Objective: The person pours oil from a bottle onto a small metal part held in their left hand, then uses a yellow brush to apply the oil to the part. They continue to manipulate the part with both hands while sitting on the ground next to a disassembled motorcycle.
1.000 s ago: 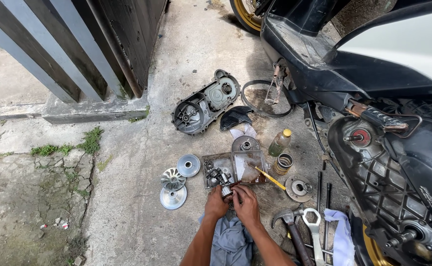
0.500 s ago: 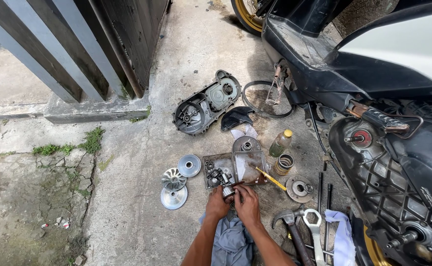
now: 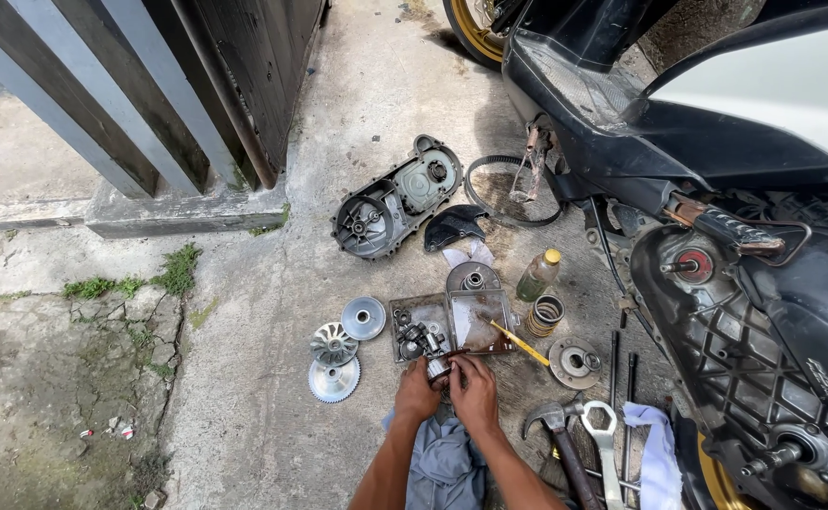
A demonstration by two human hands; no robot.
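Left hand (image 3: 418, 395) and right hand (image 3: 475, 389) are together over the concrete, fingers curled narrowly around a small metal part (image 3: 439, 366) held between the fingertips of both. The part is too small to identify; it appears to be a short cylindrical piece.

Just beyond the fingertips lies a shallow metal tray (image 3: 452, 326) holding small dark parts and an oily residue, with a yellow-handled tool (image 3: 513, 342) resting across its right side. Left of the left fingers lie three discs: a finned pulley face (image 3: 333, 344), a toothed disc (image 3: 333, 380) and a smooth dished disc (image 3: 364, 317). Right of the right fingers sit a coil spring (image 3: 546, 314), a small bottle (image 3: 537, 275) and a round hub plate (image 3: 574, 362). Near the right wrist lie a hammer (image 3: 557, 436) and a spanner (image 3: 606, 444). Well beyond the fingers rest a crankcase cover (image 3: 395, 198) and a drive belt (image 3: 513, 189), beside the motor scooter (image 3: 716, 189).
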